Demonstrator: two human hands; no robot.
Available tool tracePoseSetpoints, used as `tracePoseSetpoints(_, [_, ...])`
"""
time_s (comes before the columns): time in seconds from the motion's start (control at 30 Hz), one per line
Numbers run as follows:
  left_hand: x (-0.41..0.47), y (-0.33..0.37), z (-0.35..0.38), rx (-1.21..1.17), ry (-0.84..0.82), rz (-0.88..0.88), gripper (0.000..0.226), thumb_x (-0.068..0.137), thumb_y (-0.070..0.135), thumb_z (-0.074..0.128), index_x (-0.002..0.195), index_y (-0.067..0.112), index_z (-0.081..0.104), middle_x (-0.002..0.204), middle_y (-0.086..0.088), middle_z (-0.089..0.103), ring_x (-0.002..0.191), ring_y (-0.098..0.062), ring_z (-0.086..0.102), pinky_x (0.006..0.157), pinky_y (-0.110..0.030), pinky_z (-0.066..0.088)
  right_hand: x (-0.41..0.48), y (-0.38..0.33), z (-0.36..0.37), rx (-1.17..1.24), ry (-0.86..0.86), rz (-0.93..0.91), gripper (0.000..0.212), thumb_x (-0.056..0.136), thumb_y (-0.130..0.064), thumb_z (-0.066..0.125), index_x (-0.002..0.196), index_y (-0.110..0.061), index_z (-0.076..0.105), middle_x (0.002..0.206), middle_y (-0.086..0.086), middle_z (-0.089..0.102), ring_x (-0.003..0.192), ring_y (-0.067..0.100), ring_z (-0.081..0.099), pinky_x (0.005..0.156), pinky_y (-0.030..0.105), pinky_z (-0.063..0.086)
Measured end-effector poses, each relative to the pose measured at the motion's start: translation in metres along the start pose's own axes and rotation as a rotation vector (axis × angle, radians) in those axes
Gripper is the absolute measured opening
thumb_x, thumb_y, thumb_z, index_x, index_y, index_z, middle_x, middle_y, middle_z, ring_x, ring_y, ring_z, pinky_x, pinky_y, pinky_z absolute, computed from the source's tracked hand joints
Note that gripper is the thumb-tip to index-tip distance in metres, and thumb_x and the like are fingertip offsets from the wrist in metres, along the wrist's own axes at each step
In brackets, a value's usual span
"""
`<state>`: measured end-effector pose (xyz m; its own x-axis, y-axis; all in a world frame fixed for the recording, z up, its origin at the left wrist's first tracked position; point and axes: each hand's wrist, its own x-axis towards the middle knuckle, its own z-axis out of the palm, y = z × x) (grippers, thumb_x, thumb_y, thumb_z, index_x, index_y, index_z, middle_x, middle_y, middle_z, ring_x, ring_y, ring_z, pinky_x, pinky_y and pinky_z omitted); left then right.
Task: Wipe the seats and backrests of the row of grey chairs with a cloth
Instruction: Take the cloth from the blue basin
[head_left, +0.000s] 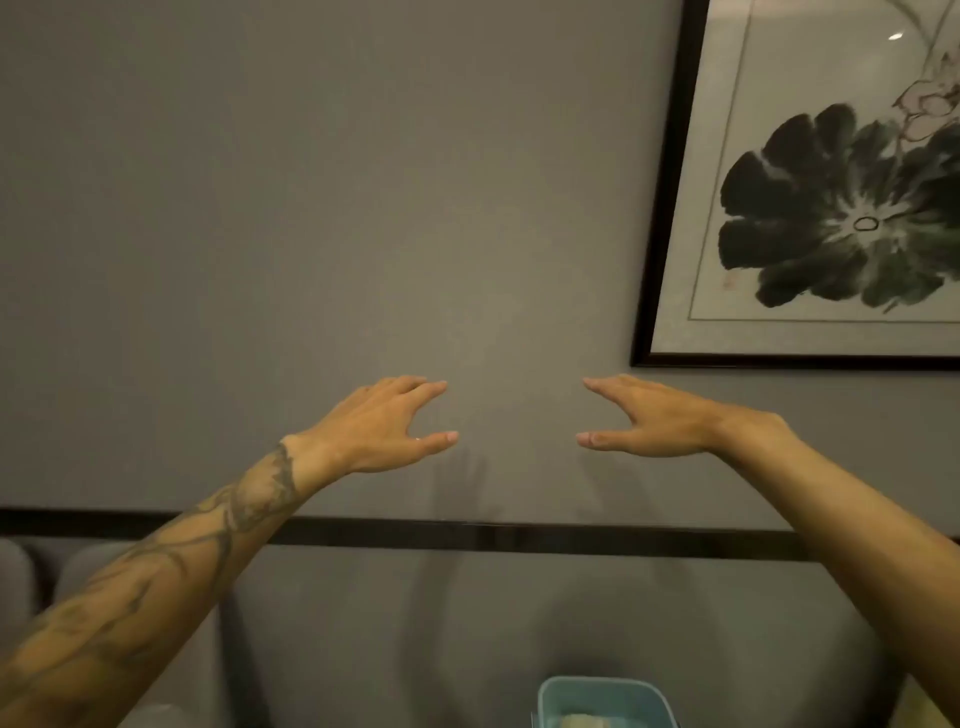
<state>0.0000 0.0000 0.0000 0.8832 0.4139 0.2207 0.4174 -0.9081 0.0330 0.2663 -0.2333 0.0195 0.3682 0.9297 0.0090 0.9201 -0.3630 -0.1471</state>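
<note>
My left hand (387, 426) and my right hand (649, 418) are stretched out in front of me at chest height, before a grey wall (322, 234). Both are empty, with fingers and thumbs apart, and their fingertips point toward each other across a gap. Grey chair backrests (93, 566) show at the lower left, partly behind my tattooed left forearm. A light blue bucket (605, 699) stands at the bottom edge with something pale inside it (589, 721); I cannot tell whether that is the cloth. No cloth is in either hand.
A black-framed ink painting of a lotus leaf (841, 218) hangs on the wall at the upper right. A dark horizontal rail (467, 535) runs along the wall below my hands.
</note>
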Motion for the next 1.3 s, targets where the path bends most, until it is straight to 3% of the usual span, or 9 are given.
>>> tracePoseSetpoints(0.27, [0.021,-0.01,0.044,-0.019,-0.076,0.031,0.087,0.096,0.079,0.04,0.166,0.03,0.026,0.168,0.002,0.035,0.152,-0.022,0.036,0.123,-0.044,0.034,0.011,0.009,0.038,0.028,-0.029,0.057,0.097,0.089,-0.077,0.052,0.164,-0.028,0.017,0.17,-0.003,0.023,0.156,0.018,0.026,0.128,0.04,0.024])
tracePoseSetpoints(0.53, [0.038,0.008,0.177,-0.093,-0.292,0.035,0.08,0.1,0.072,0.045,0.164,0.026,0.031,0.165,-0.001,0.041,0.148,-0.025,0.043,0.12,-0.045,0.039,0.025,0.073,0.167,0.118,-0.181,0.127,0.087,0.091,-0.067,0.061,0.161,-0.024,0.03,0.164,0.001,0.038,0.149,0.02,0.039,0.122,0.038,0.034])
tracePoseSetpoints(0.7, [0.048,0.029,0.28,-0.139,-0.432,-0.042,0.077,0.102,0.066,0.048,0.165,0.024,0.031,0.167,-0.004,0.037,0.151,-0.027,0.039,0.123,-0.044,0.036,0.038,0.126,0.278,0.192,-0.318,0.195,0.078,0.096,-0.056,0.063,0.159,-0.019,0.035,0.163,0.005,0.04,0.15,0.024,0.038,0.122,0.037,0.033])
tracePoseSetpoints(0.87, [0.04,0.058,0.403,-0.192,-0.555,-0.088,0.07,0.105,0.057,0.05,0.162,0.019,0.036,0.163,-0.007,0.042,0.147,-0.03,0.043,0.121,-0.042,0.036,0.046,0.169,0.409,0.283,-0.415,0.298,0.06,0.1,-0.044,0.061,0.151,-0.015,0.046,0.151,0.01,0.053,0.137,0.029,0.051,0.111,0.038,0.043])
tracePoseSetpoints(0.97, [0.03,0.065,0.475,-0.181,-0.616,-0.099,0.069,0.105,0.057,0.049,0.162,0.02,0.036,0.162,-0.005,0.043,0.145,-0.027,0.045,0.119,-0.04,0.038,0.047,0.184,0.491,0.333,-0.508,0.364,0.061,0.101,-0.043,0.06,0.153,-0.017,0.044,0.152,0.008,0.052,0.138,0.028,0.051,0.111,0.038,0.043])
tracePoseSetpoints(1.17, [0.024,0.063,0.618,-0.25,-0.674,-0.175,0.067,0.107,0.05,0.048,0.165,0.022,0.029,0.166,-0.004,0.036,0.15,-0.026,0.037,0.121,-0.039,0.032,0.064,0.21,0.647,0.449,-0.603,0.523,0.052,0.1,-0.037,0.063,0.147,-0.017,0.051,0.145,0.01,0.058,0.132,0.029,0.056,0.11,0.039,0.045])
tracePoseSetpoints(1.3, [0.01,0.071,0.704,-0.353,-0.69,-0.186,0.064,0.106,0.043,0.053,0.162,0.022,0.033,0.16,-0.004,0.043,0.144,-0.027,0.043,0.117,-0.037,0.032,0.082,0.233,0.737,0.525,-0.61,0.609,0.043,0.102,-0.03,0.062,0.143,-0.017,0.055,0.143,0.018,0.053,0.125,0.034,0.058,0.102,0.034,0.046])
